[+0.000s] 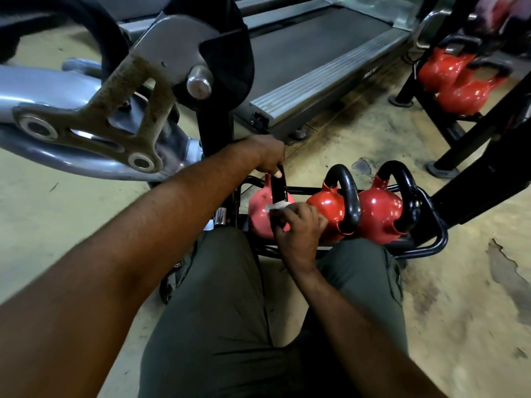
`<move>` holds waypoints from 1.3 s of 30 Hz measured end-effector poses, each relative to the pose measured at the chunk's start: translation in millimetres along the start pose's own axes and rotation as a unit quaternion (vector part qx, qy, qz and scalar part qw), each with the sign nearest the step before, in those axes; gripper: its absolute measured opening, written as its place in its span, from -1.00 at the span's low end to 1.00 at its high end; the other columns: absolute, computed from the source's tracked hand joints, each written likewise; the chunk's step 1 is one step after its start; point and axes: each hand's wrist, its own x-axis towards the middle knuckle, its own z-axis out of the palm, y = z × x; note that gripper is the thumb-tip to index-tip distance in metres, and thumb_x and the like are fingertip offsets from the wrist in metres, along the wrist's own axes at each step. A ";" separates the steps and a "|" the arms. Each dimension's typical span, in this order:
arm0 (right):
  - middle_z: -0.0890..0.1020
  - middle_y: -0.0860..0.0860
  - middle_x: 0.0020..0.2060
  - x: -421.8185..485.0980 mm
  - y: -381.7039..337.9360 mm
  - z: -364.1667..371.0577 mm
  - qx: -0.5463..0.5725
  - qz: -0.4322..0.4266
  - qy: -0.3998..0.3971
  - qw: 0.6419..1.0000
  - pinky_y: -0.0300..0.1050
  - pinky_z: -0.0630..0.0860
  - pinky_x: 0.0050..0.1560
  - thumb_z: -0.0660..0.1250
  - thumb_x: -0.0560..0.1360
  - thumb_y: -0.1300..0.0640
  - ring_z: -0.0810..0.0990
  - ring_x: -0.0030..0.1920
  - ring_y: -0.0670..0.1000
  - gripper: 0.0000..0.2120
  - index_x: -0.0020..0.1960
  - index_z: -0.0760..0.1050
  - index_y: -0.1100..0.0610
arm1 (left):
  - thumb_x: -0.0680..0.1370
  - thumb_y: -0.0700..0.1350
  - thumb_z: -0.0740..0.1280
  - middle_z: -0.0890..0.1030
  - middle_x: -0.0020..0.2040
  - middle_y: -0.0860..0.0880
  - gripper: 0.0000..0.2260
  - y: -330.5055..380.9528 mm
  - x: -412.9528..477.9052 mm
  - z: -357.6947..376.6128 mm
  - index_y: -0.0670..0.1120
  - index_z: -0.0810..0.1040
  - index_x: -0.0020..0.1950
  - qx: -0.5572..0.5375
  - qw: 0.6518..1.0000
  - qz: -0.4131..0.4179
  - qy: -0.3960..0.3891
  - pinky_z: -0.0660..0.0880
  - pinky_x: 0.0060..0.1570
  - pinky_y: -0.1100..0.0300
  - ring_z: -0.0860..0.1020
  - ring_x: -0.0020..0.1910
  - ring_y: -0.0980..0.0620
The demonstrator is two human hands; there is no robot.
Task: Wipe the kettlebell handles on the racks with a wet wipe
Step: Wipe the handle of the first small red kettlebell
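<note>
Red kettlebell (260, 216): sitting leftmost in black rack (431, 249).
Left hand (267, 155): gripping handle (278, 191) top.
Right hand (298, 225): pressing pinched white wipe (276, 207) against handle.

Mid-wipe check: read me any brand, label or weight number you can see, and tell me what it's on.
"PRO...": pale lettering on the side of the treadmill; it seems to start like this, and the rest is too blurred to read.
On the red kettlebells in the near rack: no number or label shows.
On the wet wipe in the right hand: no print shows.
</note>
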 end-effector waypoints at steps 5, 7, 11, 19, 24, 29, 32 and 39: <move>0.55 -0.02 -0.14 16.4 1.4 -1.8 0.032 -0.021 -0.004 0.999 0.00 0.30 -0.05 0.50 0.36 0.12 0.49 -0.07 0.05 -0.87 -0.11 0.60 0.06 | 0.55 0.04 0.38 0.65 0.02 -0.11 -0.72 3.7 2.9 1.0 -0.12 0.63 0.14 -0.011 1.000 0.007 0.009 0.51 -0.04 0.06 0.58 -0.03 -0.13; 0.54 0.02 -0.15 5.3 -6.5 3.4 -0.005 -0.060 -0.023 0.998 0.00 0.29 -0.10 0.49 0.37 0.17 0.46 -0.09 0.08 -0.88 -0.12 0.59 0.08 | 0.54 0.05 0.39 0.65 0.03 -0.12 -0.70 0.0 2.3 7.0 -0.12 0.63 0.14 -0.011 1.000 0.000 0.005 0.55 0.01 0.02 0.59 -0.01 -0.14; 0.58 -0.03 -0.12 -22.2 11.3 0.4 -0.016 0.014 -0.037 0.999 -0.04 0.28 -0.10 0.52 0.33 0.17 0.49 -0.07 0.06 -0.83 -0.12 0.60 0.02 | 0.54 0.05 0.39 0.65 0.02 -0.11 -0.72 7.0 4.6 7.4 -0.11 0.63 0.14 -0.016 1.000 0.008 0.002 0.56 0.03 0.01 0.59 -0.01 -0.13; 0.61 -0.06 -0.11 -17.9 13.7 -10.9 0.294 0.184 -0.056 0.936 -0.29 0.49 -0.11 0.51 0.45 0.15 0.57 -0.09 -0.14 -0.89 -0.08 0.60 0.10 | 0.53 0.06 0.40 0.64 -0.02 -0.09 -0.71 3.0 2.4 9.2 -0.11 0.63 0.13 -0.031 0.999 -0.004 0.013 0.55 0.01 0.02 0.54 -0.09 -0.07; 0.65 0.02 0.04 -17.6 20.4 -11.4 0.434 0.310 -0.115 0.838 -0.28 0.52 0.03 0.35 0.58 0.14 0.60 0.05 -0.12 -0.89 0.10 0.59 0.10 | 0.51 0.04 0.43 0.60 -0.11 -0.06 -0.71 3.7 2.1 7.1 -0.12 0.64 0.12 -0.061 0.998 -0.012 0.014 0.53 0.00 0.03 0.55 -0.10 -0.07; 0.67 -0.01 -0.15 20.3 14.3 -9.9 0.474 0.391 -0.216 0.759 -0.14 0.42 -0.15 0.25 0.62 0.16 0.55 -0.15 -0.05 -0.83 -0.06 0.61 0.06 | 0.50 0.02 0.46 0.60 -0.13 -0.02 -0.74 0.7 2.7 10.1 -0.08 0.65 0.11 -0.074 0.997 -0.029 0.009 0.52 0.01 0.06 0.55 -0.11 -0.05; 0.63 -0.05 -0.29 49.3 9.8 -19.6 0.461 0.423 -0.194 0.756 -0.23 0.38 -0.33 0.25 0.61 0.18 0.51 -0.31 -0.11 -0.79 -0.16 0.56 0.06 | 0.48 0.03 0.47 0.63 -0.12 -0.02 -0.73 8.1 5.0 5.4 -0.09 0.66 0.10 -0.092 0.995 -0.032 0.013 0.54 0.00 0.05 0.57 -0.10 -0.04; 0.68 -0.06 0.08 9.0 20.1 -15.7 0.047 -0.021 -0.071 0.996 -0.09 0.48 0.00 0.36 0.56 0.02 0.57 0.02 -0.02 -0.76 0.17 0.63 0.06 | 0.41 0.04 0.54 0.67 0.03 -0.04 -0.67 2.8 4.9 6.0 -0.06 0.67 0.11 -0.111 0.991 -0.070 0.016 0.56 0.09 0.02 0.59 -0.01 -0.04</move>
